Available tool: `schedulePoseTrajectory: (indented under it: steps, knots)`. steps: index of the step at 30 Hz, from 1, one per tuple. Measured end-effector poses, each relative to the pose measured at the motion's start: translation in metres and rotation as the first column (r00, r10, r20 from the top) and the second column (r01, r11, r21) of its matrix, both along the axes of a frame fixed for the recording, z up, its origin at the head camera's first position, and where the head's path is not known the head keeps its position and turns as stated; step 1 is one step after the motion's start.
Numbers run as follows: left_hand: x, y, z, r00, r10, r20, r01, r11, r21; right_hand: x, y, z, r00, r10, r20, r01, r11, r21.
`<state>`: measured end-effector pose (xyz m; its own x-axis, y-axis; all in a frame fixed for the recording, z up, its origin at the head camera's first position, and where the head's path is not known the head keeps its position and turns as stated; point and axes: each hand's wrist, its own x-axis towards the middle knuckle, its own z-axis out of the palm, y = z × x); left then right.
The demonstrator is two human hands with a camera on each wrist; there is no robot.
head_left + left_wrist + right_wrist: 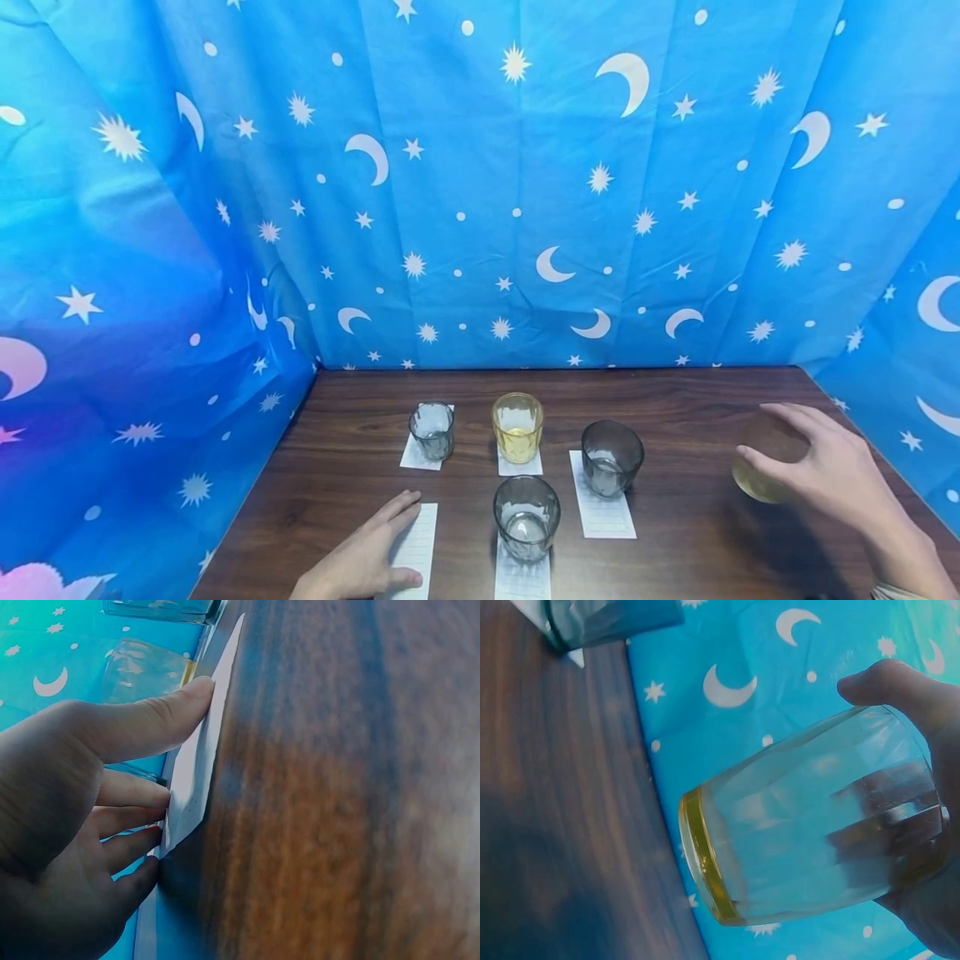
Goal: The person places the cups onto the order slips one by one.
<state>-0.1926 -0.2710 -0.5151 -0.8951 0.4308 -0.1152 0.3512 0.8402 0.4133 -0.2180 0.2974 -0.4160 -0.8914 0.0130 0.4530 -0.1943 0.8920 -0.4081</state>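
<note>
My right hand (832, 471) grips a yellow-tinted glass (810, 817) above the tabletop (697, 533). My left hand (363, 558) rests flat, fingers straight, on 1 paper slip (415, 546).

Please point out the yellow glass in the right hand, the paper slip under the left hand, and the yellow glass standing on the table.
held yellow glass (810, 825), right wrist view, side wall
paper slip (416, 542), head view, bare middle
standing yellow glass (517, 429), head view, side wall

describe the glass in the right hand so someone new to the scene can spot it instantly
On the dark wooden table, look to the right side, past the cluster of four glasses standing on white paper slips. There the right hand holds a clear glass with a yellow base, lifted off the table. Unlike the others, it sits on no slip and is the only one in a grip.
</note>
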Motion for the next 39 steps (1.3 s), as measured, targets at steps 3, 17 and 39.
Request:
schedulePoseTrajectory:
  steps: [3,17,39]
  knots:
    - [0.001,0.0,0.001,0.999,-0.015,-0.028,0.015,1.0,0.006,-0.003,-0.006,0.005,0.999,0.042,-0.026,-0.042,0.999,-0.003]
    - [0.0,-0.002,0.002,0.998,-0.029,-0.06,0.029,1.0,0.005,-0.02,-0.049,0.034,0.973,0.196,-0.119,-0.197,0.98,0.005]
    - [0.002,0.0,0.002,0.997,-0.04,-0.069,0.041,0.999,0.008,-0.033,-0.125,0.053,0.902,0.412,-0.127,-0.412,0.911,0.029]
